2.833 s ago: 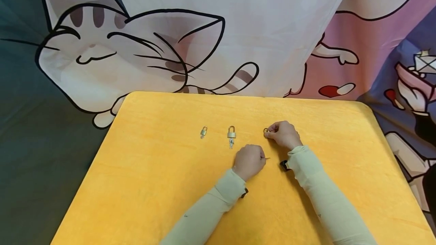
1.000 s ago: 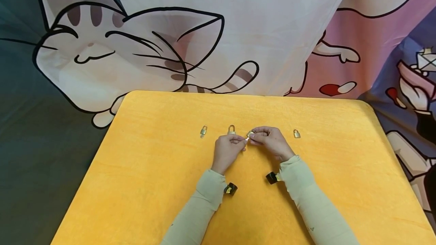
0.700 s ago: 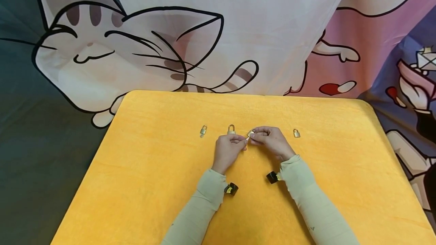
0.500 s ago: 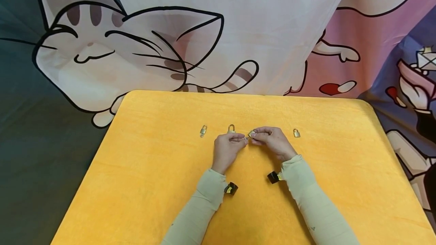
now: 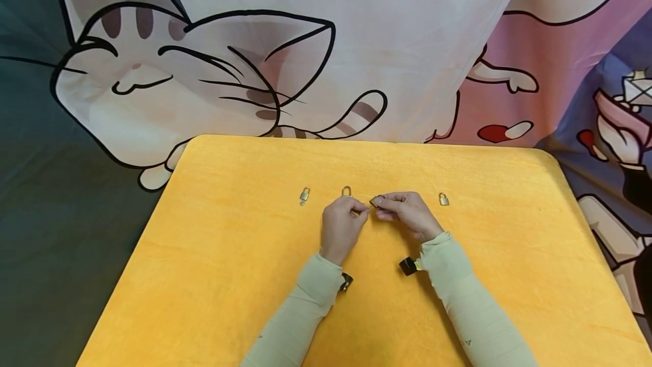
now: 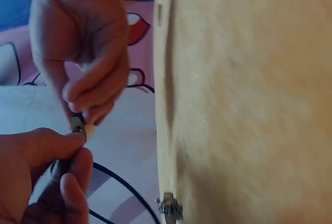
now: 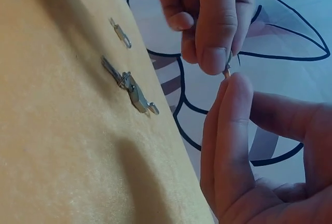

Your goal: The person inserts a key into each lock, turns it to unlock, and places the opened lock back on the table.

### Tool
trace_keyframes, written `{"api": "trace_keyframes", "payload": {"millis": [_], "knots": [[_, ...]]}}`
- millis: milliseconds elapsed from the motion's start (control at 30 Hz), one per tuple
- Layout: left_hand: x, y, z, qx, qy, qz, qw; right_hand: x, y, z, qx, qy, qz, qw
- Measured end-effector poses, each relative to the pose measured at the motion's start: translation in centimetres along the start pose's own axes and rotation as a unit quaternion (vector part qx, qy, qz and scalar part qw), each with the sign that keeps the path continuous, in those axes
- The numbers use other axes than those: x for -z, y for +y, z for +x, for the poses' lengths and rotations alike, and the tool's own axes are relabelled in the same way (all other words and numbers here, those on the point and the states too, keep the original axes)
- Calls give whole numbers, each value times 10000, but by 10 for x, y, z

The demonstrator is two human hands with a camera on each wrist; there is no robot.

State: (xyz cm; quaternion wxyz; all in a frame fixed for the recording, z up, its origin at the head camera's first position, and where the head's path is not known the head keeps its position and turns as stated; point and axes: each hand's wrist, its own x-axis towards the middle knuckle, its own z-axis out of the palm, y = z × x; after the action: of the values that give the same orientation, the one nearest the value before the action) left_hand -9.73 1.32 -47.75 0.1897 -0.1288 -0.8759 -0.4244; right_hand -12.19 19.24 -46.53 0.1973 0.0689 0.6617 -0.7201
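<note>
My left hand (image 5: pixel 343 227) pinches a small metal key, nearly all hidden by the fingertips. Close against it, my right hand (image 5: pixel 410 212) holds a small brass padlock (image 5: pixel 374 201) between thumb and fingers. In the left wrist view, the padlock's end face (image 6: pixel 78 125) points toward my left thumb. The right wrist view has a sliver of metal (image 7: pixel 227 72) where both sets of fingertips meet. How deep the key sits in the lock cannot be seen. Behind my left hand lies a larger padlock (image 5: pixel 346 191) with keys, partly covered in the head view.
A small padlock (image 5: pixel 304 196) with a key lies left on the yellow table (image 5: pixel 244 254). Another small padlock (image 5: pixel 444 199) lies to the right. The larger padlock's keys (image 7: pixel 110 69) show in the right wrist view. A cartoon-printed cloth (image 5: pixel 407 55) hangs behind the table.
From apart, my hands have come together, the right bringing the padlock leftward and uncovering the one at right. In the last half second my left hand has rolled over slightly at the lock.
</note>
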Motion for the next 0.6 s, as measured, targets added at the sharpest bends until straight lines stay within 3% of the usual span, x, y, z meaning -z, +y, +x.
{"api": "trace_keyframes", "payload": {"millis": [100, 200, 600], "knots": [[-1, -1, -2, -600, 143, 306, 9976, 1, 0, 1, -64, -40, 101, 9999], [0, -1, -2, -946, 271, 468, 9940, 3, -1, 2, -116, -105, 229, 9996], [2, 0, -1, -1108, 319, 457, 9923, 2, -4, 2, -182, -133, 443, 9988]]}}
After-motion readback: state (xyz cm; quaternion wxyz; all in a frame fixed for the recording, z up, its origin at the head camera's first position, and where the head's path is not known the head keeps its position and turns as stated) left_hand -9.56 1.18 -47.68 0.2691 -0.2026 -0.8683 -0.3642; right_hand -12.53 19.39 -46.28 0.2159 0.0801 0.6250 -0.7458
